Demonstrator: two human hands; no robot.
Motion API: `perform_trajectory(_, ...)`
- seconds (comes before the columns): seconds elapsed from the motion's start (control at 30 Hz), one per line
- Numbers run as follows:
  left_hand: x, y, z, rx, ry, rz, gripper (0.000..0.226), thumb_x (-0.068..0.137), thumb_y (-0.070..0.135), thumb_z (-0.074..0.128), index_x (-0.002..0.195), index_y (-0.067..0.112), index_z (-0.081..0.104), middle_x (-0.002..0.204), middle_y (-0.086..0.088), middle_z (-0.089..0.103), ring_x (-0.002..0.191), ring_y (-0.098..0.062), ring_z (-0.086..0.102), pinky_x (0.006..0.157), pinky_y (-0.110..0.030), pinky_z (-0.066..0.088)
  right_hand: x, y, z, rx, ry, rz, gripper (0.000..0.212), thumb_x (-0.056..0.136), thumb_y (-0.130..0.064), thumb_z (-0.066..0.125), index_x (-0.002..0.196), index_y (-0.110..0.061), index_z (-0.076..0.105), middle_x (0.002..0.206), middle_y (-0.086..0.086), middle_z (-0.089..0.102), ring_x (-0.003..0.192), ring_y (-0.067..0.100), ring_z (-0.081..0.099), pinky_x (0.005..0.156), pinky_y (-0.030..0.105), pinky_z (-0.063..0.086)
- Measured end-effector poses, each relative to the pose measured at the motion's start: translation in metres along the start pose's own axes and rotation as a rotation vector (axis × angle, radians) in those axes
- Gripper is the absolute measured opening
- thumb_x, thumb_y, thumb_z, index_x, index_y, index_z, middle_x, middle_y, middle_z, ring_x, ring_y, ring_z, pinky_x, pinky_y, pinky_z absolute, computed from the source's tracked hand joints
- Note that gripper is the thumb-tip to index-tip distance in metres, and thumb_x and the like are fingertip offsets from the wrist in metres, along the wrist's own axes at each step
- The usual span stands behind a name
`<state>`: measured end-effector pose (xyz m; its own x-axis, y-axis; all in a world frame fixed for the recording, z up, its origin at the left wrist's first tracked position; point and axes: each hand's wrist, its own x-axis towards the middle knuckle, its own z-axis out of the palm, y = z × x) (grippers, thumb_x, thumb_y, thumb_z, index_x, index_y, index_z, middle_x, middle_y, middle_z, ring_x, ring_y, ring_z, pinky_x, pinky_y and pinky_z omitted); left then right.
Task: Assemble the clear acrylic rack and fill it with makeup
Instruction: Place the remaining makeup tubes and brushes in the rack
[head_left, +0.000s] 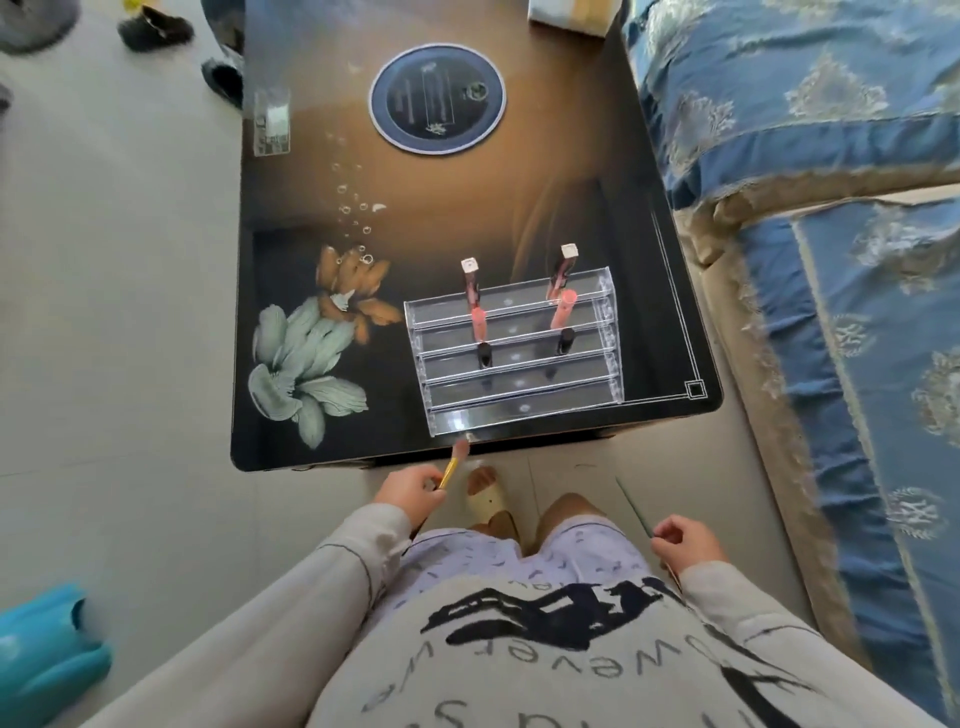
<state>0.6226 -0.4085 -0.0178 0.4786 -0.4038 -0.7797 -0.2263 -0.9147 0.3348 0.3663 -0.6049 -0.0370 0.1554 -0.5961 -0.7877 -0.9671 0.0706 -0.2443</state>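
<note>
The left hand (410, 491) pinches a gold-handled brush (451, 466). The brush's pink tip reaches the near edge of the table (441, 208), just in front of the rack (519, 384). The right hand (685, 540) pinches a thin green stick (634, 506) beside the knee, apart from the table. The clear rack stands assembled near the table's right front corner. Six tubes (470, 283) stand upright in its three back tiers, two to a tier. A round mat (437, 98) lies farther back.
</note>
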Motion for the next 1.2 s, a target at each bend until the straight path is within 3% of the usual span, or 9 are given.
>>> perform_trajectory(0.03,0.002,0.003,-0.004,0.002,0.004,0.009,0.019,0.087,0.014,0.055,0.102,0.008,0.065,0.090,-0.023,0.064,0.076,-0.029,0.054,0.056,-0.025,0.032,0.001,-0.004,-0.001,-0.017,0.012,-0.002,0.008,0.080,0.004,0.059,0.075,-0.001,0.062,0.078,0.016,0.062,0.065,0.020,0.051,0.055,0.024,0.034)
perform_trajectory(0.13,0.003,0.004,-0.010,0.062,-0.015,0.002,0.011,0.086,0.014,0.053,0.090,0.012,0.063,0.064,-0.002,0.049,0.071,-0.019,0.046,0.049,-0.022,0.029,0.005,-0.014,-0.002,-0.051,-0.001,-0.020,0.015,0.081,0.001,0.060,0.094,0.005,0.065,0.096,0.019,0.069,0.076,0.017,0.051,0.068,0.020,0.032)
perform_trajectory(0.33,0.010,0.008,-0.004,0.292,-0.108,0.024,0.021,0.088,0.015,0.047,0.101,0.012,0.063,0.086,-0.003,0.051,0.080,-0.021,0.050,0.068,-0.028,0.037,0.014,-0.038,-0.015,-0.125,-0.045,-0.063,0.017,0.082,-0.001,0.058,0.096,0.004,0.065,0.099,0.020,0.068,0.077,0.018,0.050,0.070,0.020,0.035)
perform_trajectory(0.5,0.021,0.055,-0.012,0.575,0.012,0.133,0.028,0.092,0.014,0.040,0.115,0.012,0.057,0.114,-0.009,0.056,0.107,-0.028,0.057,0.084,-0.037,0.048,0.025,-0.051,-0.036,-0.166,-0.099,-0.114,0.006,0.083,-0.001,0.056,0.085,-0.005,0.060,0.081,0.012,0.060,0.062,0.018,0.051,0.065,0.020,0.037)
perform_trajectory(0.67,0.044,0.114,-0.018,0.724,0.118,0.348,0.029,0.092,0.004,0.043,0.119,0.003,0.053,0.119,-0.015,0.056,0.112,-0.032,0.053,0.087,-0.041,0.049,0.037,-0.054,-0.057,-0.186,-0.088,-0.118,0.007,0.082,0.000,0.057,0.080,-0.007,0.056,0.069,0.008,0.057,0.050,0.013,0.048,0.047,0.016,0.036)
perform_trajectory(0.8,0.063,0.146,-0.012,0.745,0.169,0.392,0.027,0.093,0.001,0.042,0.118,-0.001,0.053,0.119,-0.018,0.055,0.111,-0.033,0.053,0.085,-0.042,0.051,0.041,-0.050,-0.068,-0.172,-0.092,-0.106,0.015,0.082,0.002,0.057,0.073,-0.009,0.052,0.057,0.000,0.050,0.053,0.018,0.048,0.050,0.019,0.038)
perform_trajectory(0.97,0.076,0.155,-0.003,0.761,0.224,0.389,0.032,0.092,-0.004,0.039,0.122,-0.003,0.049,0.117,-0.019,0.054,0.107,-0.035,0.058,0.084,-0.043,0.052,0.043,-0.039,-0.077,-0.163,-0.089,-0.065,0.023,0.081,0.004,0.056,0.066,-0.012,0.050,0.057,0.004,0.051,0.055,0.019,0.049,0.052,0.021,0.038)
perform_trajectory(1.07,0.081,0.154,0.001,0.790,0.217,0.385,0.034,0.091,-0.007,0.036,0.124,-0.004,0.047,0.115,-0.020,0.054,0.103,-0.036,0.060,0.083,-0.043,0.052,0.043,-0.033,-0.080,-0.202,-0.090,-0.051,0.016,0.080,0.004,0.058,0.071,-0.008,0.052,0.064,0.010,0.055,0.049,0.013,0.046,0.051,0.019,0.036)
perform_trajectory(1.2,0.088,0.153,0.003,0.818,0.193,0.346,0.034,0.090,-0.008,0.037,0.123,-0.007,0.048,0.116,-0.021,0.055,0.107,-0.037,0.057,0.085,-0.043,0.051,0.043,-0.030,-0.080,-0.191,-0.106,-0.029,0.023,0.080,0.002,0.058,0.064,-0.013,0.051,0.062,0.006,0.054,0.060,0.020,0.051,0.062,0.021,0.038)
